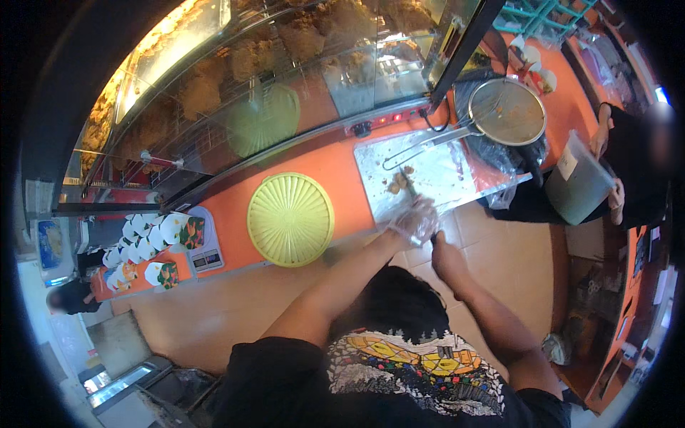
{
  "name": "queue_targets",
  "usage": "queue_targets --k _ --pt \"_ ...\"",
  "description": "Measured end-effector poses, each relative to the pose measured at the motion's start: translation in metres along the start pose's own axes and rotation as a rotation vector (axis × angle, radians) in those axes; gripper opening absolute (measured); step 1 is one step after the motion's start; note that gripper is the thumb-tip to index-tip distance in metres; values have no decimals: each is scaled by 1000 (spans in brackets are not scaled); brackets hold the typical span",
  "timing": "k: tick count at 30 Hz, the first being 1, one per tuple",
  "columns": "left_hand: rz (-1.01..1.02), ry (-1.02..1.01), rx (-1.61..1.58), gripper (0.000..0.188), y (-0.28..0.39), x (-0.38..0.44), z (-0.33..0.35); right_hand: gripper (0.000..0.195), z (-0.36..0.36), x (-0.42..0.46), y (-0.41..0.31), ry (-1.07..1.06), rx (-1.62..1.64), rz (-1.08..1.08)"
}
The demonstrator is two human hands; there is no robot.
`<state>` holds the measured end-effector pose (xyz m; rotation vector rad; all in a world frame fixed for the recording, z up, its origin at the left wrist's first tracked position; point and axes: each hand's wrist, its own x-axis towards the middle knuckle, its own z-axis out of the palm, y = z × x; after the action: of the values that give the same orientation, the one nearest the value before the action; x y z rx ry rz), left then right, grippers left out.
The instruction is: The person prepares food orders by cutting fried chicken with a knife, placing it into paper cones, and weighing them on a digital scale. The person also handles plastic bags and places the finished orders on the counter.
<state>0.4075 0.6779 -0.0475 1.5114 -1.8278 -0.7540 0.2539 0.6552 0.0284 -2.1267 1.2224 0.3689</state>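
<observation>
My left hand (416, 219), in a clear plastic glove, is over the front edge of a foil-like silver sheet (444, 174); what its fingers hold is not clear. Small brown food pieces (397, 183) lie on the sheet just beyond it. A narrow grey piece (409, 184), perhaps a blade, reaches towards them from under the glove. Close on the right, my bare right hand (447, 262) grips a black handle (436, 236); the tool's far part is hidden. A wire-handled strainer (507, 112) rests at the back right, its handle crossing the sheet.
A ribbed yellow-green round lid (290, 219) overhangs the orange counter's edge. Behind stands a glass cabinet of fried food (200, 91). Paper food boxes (170, 230) and a digital scale (206, 259) are left. At right a person (637, 166) holds a translucent container (578, 182); another person (72, 298) is far left.
</observation>
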Motion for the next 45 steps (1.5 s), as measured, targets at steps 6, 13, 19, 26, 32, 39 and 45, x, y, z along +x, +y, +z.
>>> queue_targets --k 6,13,19,26,32,39,45 --pt "156 473 134 23 -2 6 -24 20 -34 -11 -15 16 -77 -3" --pt "41 433 348 28 -47 0 -66 20 -46 -36 -10 80 -39 47" --pt "-331 140 415 27 -43 25 -60 19 -31 -45 -9 74 6 62" --pt "-337 544 386 28 -9 15 -45 17 -22 -44 -15 78 35 96" --pt "342 606 272 24 27 -12 -22 16 -7 -32 -14 89 12 30" --pt "126 258 101 7 2 9 -5 23 0 -13 -5 78 -67 -24" --pt "114 318 248 5 -1 14 15 30 -16 -7 -10 -28 -79 19"
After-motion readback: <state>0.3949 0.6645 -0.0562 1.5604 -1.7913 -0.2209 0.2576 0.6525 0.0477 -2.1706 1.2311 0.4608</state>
